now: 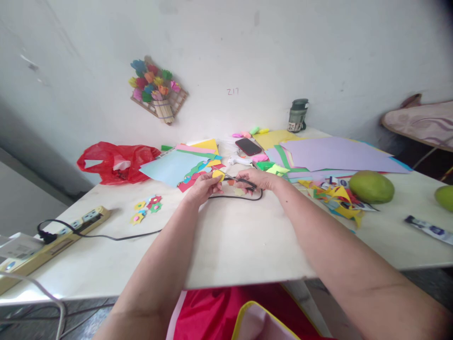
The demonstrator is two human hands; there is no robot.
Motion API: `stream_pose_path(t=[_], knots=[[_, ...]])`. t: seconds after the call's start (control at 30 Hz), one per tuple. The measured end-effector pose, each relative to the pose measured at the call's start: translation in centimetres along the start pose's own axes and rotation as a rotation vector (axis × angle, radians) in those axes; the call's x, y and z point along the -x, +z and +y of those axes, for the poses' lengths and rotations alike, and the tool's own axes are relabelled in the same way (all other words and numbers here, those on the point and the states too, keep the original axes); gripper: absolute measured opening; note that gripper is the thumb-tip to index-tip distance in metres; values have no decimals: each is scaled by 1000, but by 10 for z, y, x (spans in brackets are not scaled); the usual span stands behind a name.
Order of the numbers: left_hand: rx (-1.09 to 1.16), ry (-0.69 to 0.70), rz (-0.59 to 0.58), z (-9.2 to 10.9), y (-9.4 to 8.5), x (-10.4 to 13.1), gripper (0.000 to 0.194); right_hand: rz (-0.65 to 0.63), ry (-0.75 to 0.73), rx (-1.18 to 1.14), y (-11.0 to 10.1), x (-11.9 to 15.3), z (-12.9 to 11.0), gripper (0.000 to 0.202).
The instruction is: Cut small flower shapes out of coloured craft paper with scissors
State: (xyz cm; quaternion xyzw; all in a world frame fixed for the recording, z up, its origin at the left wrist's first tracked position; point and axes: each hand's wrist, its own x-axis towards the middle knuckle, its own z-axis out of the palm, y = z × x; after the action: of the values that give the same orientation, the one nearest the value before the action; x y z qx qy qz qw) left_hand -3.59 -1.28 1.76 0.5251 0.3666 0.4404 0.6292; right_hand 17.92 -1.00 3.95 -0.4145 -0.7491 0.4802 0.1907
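Note:
Between the fingers of my left hand is a small piece of yellow paper. My right hand grips a pair of scissors by its dark handles, and the blades point left toward the yellow paper. Whether the blades touch the paper is too small to tell. A black cord loops on the table just below both hands. Left of my left hand lie several small paper flowers. Behind the hands are a white glue gun and coloured paper sheets.
A red plastic bag and a power strip are at the left. At the right are purple sheets, paper scraps, a green mango and a tube. A phone and bottle stand farther back.

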Motion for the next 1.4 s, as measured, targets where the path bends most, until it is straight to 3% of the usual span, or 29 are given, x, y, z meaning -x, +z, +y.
stream_pose_path(t=[1.4], knots=[[-51,-29,-34,1,-1,3,34,-37,4,-1,-1,-2,2,25]])
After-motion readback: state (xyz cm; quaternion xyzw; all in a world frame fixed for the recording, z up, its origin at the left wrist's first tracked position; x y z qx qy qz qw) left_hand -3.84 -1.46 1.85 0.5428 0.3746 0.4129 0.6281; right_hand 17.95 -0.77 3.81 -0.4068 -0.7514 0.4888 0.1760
